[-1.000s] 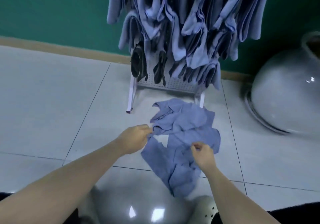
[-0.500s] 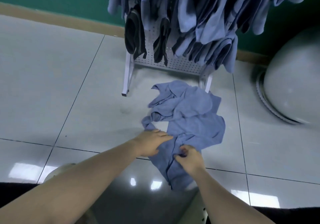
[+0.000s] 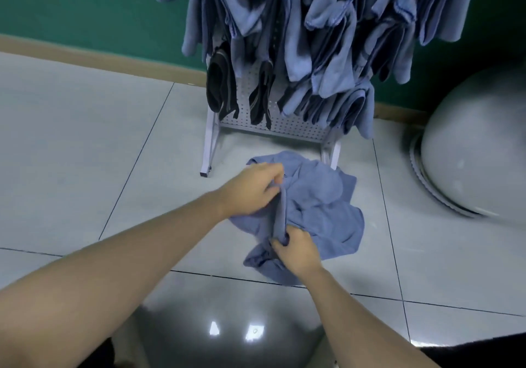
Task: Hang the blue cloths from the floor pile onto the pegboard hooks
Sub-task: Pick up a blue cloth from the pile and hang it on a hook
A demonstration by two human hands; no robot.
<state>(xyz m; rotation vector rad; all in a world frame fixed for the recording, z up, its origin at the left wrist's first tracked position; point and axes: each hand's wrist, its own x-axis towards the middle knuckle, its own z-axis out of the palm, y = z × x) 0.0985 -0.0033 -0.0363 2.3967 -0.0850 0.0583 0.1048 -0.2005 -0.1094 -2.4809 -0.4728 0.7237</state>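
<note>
On the floor before the pegboard (image 3: pixel 273 128), both hands pinch one fold of the pile (image 3: pixel 321 205). Left hand (image 3: pixel 253 191) holds its far end, right hand (image 3: pixel 296 251) its near end; the fold's long axis runs toward the board.

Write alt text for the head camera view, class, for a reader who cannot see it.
Both hands pinch a blue cloth from the pile on the tiled floor: the left hand grips its far end, the right hand its near end. Behind stands a white pegboard rack already crowded with hanging blue cloths and a few dark ones.
</note>
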